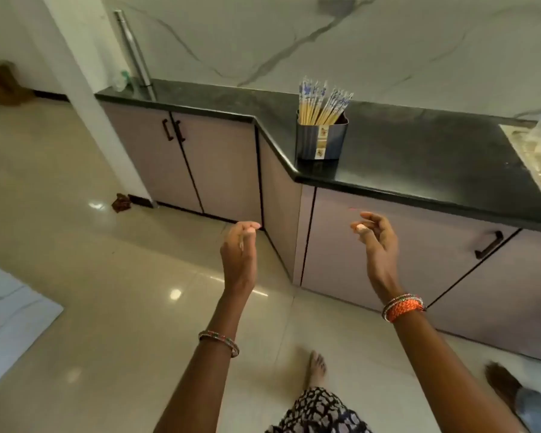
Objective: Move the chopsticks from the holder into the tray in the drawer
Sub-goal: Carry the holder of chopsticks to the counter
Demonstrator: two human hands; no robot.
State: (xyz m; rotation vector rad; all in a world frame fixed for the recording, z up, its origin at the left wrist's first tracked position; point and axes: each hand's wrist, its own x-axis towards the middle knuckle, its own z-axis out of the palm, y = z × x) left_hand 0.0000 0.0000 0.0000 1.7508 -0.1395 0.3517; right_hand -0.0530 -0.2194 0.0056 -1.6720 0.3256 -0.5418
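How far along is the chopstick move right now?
Nothing looks done: the chopsticks all stand in the holder on the black counter. The left hand and right hand are empty, raised below it. No open drawer or tray is in view; the whole transfer remains.

chopsticks [320, 104] are pale bamboo-tan with white tops done in a blue floral print; holder [322, 139] is grey-blue with a strip of little white picture labels down the front; countertop [419, 151] is glossy black; cabinet doors [219, 170] are a dusty lilac with black handles and black edging; wall [294, 35] is white marble with grey veins; floor's shiny cream tile; bangles on the right wrist [403, 306] are orange and beaded, the left wrist's [219, 342] are multicolour beads.
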